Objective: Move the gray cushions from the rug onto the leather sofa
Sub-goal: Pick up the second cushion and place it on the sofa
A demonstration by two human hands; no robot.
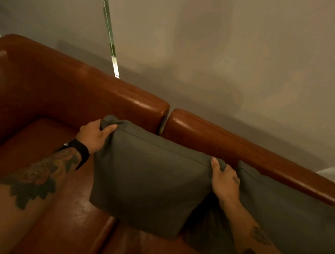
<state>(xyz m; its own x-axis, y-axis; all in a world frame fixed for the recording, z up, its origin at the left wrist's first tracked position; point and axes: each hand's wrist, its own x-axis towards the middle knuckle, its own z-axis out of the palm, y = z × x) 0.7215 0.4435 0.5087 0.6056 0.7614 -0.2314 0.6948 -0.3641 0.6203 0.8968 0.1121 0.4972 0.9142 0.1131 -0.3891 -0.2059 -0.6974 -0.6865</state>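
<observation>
A gray cushion stands upright on the seat of the brown leather sofa, leaning toward the backrest. My left hand grips its upper left corner. My right hand pinches its upper right corner. A second gray cushion leans against the backrest just to the right, partly behind my right forearm. The rug is out of view.
The sofa back is split by a gap behind the held cushion. A beige wall rises behind the sofa. A thin shiny strip runs down the wall. Bare seat leather lies to the left.
</observation>
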